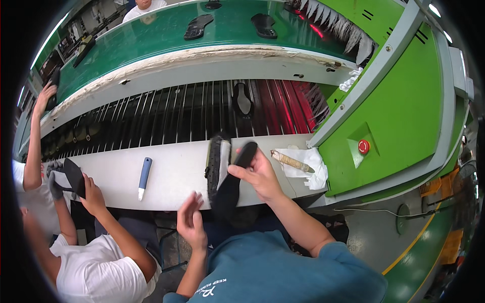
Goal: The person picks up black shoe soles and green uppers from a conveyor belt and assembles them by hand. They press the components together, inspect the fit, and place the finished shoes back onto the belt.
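My right hand (262, 177) is closed on a long black shoe sole (228, 196), thumb across its face. The sole slants over the front edge of the white work ledge (172, 177). Left of it, my left hand (192, 224) is raised with fingers loosely apart and nothing in it, just short of the sole. Right behind the held sole, a second shoe part (214, 159) lies on the ledge, black with a knobbly edge and a pale strip. Part of it is hidden by the held sole.
A blue-handled tool (145, 178) lies left on the ledge; a wrapped stick (293, 161) rests on white cloth (316, 174) at right. Beyond run a roller conveyor (172, 108) and a green belt (151, 33). A red button (364, 147) sits on the green machine. Co-workers stand left.
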A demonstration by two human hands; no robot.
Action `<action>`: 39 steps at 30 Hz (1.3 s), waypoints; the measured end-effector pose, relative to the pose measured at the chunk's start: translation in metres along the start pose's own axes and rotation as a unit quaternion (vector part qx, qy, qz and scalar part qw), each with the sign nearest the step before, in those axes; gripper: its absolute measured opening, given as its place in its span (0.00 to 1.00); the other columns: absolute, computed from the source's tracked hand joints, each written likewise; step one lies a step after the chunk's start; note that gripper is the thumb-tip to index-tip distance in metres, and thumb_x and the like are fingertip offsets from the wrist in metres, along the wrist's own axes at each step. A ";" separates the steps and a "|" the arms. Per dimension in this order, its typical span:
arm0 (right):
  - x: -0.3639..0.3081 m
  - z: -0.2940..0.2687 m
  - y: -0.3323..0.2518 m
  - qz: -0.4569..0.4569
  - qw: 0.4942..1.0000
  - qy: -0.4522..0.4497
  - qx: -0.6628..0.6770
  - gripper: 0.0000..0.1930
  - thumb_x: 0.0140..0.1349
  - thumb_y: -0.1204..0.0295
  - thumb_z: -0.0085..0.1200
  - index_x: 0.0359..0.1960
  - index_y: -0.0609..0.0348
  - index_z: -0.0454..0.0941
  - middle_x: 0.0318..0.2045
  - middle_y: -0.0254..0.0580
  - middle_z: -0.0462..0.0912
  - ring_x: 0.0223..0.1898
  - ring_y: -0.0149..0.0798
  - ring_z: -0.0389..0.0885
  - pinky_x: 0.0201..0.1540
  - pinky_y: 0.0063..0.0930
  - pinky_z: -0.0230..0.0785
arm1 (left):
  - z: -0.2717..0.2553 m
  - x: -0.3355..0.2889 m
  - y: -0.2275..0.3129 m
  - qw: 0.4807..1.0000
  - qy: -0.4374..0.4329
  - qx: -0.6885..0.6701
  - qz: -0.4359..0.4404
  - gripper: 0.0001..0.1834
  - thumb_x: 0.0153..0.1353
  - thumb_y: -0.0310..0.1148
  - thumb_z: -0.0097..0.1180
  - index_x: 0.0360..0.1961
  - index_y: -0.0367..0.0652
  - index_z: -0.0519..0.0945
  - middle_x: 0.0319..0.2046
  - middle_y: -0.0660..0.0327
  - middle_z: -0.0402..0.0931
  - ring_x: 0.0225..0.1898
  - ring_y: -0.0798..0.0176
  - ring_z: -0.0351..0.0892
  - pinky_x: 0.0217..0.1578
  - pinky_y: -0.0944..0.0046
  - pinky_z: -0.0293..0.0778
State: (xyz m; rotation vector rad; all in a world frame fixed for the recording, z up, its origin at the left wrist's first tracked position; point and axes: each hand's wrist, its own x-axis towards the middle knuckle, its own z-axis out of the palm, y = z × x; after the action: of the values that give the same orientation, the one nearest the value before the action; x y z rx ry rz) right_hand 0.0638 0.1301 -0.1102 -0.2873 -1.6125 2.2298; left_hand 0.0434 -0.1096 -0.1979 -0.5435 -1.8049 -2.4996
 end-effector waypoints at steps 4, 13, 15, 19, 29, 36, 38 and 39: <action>0.011 0.037 -0.035 -0.045 0.991 -0.031 -0.118 0.27 0.59 0.66 0.83 0.52 0.60 0.78 0.43 0.32 0.84 0.45 0.23 0.83 0.47 0.23 0.80 | 0.031 0.082 -0.026 0.999 0.032 -0.026 -0.036 0.45 0.75 0.34 0.66 0.84 0.40 0.54 0.80 0.44 0.57 0.80 0.42 0.65 0.77 0.43 0.67; -0.005 0.043 -0.077 -0.378 0.796 0.008 -0.473 0.26 0.45 0.55 0.85 0.38 0.56 0.84 0.28 0.37 0.83 0.32 0.40 0.77 0.33 0.36 0.71 | 0.080 0.132 0.058 0.993 -0.026 0.023 0.109 0.34 0.63 0.35 0.78 0.67 0.41 0.77 0.48 0.61 0.74 0.45 0.68 0.75 0.50 0.65 0.74; -0.016 0.042 -0.085 -0.355 0.812 -0.013 -0.463 0.24 0.46 0.59 0.84 0.37 0.56 0.82 0.29 0.36 0.84 0.30 0.39 0.77 0.31 0.34 0.70 | 0.082 0.135 0.073 0.965 -0.049 0.116 0.232 0.35 0.56 0.33 0.80 0.64 0.40 0.79 0.49 0.58 0.74 0.46 0.64 0.75 0.51 0.62 0.74; -0.023 0.042 -0.076 -0.362 0.852 -0.030 -0.377 0.17 0.49 0.67 0.80 0.34 0.55 0.81 0.26 0.33 0.83 0.27 0.36 0.76 0.29 0.31 0.69 | 0.084 0.131 0.097 0.943 -0.099 0.161 0.273 0.35 0.52 0.31 0.81 0.61 0.39 0.80 0.51 0.56 0.73 0.48 0.60 0.75 0.51 0.60 0.74; -0.027 0.063 -0.077 -0.396 0.841 -0.041 -0.367 0.13 0.54 0.78 0.74 0.23 0.55 0.78 0.18 0.35 0.75 0.21 0.35 0.72 0.23 0.31 0.62 | 0.068 0.125 0.102 0.959 -0.107 0.146 0.217 0.31 0.55 0.31 0.78 0.60 0.38 0.80 0.48 0.59 0.75 0.45 0.65 0.76 0.50 0.63 0.74; -0.048 0.057 -0.085 -0.104 0.960 -0.141 -0.220 0.25 0.57 0.64 0.86 0.46 0.62 0.83 0.34 0.30 0.85 0.29 0.19 0.77 0.31 0.18 0.70 | 0.053 0.096 0.075 0.983 -0.167 -0.072 0.006 0.27 0.61 0.37 0.70 0.60 0.39 0.79 0.40 0.63 0.80 0.40 0.71 0.79 0.45 0.68 0.75; -0.046 0.040 -0.068 -0.075 0.970 -0.174 -0.155 0.19 0.64 0.72 0.81 0.49 0.64 0.84 0.39 0.30 0.86 0.29 0.18 0.77 0.32 0.17 0.70 | 0.051 0.085 0.070 0.978 -0.172 -0.114 -0.025 0.28 0.60 0.40 0.69 0.59 0.39 0.80 0.41 0.62 0.80 0.42 0.70 0.81 0.47 0.68 0.76; -0.045 0.035 -0.058 -0.073 0.969 -0.183 -0.148 0.19 0.64 0.72 0.80 0.50 0.64 0.84 0.39 0.31 0.86 0.30 0.18 0.77 0.33 0.16 0.70 | 0.050 0.081 0.067 0.978 -0.175 -0.111 -0.029 0.27 0.60 0.40 0.69 0.58 0.39 0.79 0.42 0.62 0.80 0.42 0.70 0.81 0.47 0.67 0.76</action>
State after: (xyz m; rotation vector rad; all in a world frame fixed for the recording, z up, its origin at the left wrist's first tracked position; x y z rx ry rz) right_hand 0.1017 0.0971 -0.0469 0.1775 -2.0878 2.0109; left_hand -0.0054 -0.0705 -0.0993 -1.0130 -1.6608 -2.8102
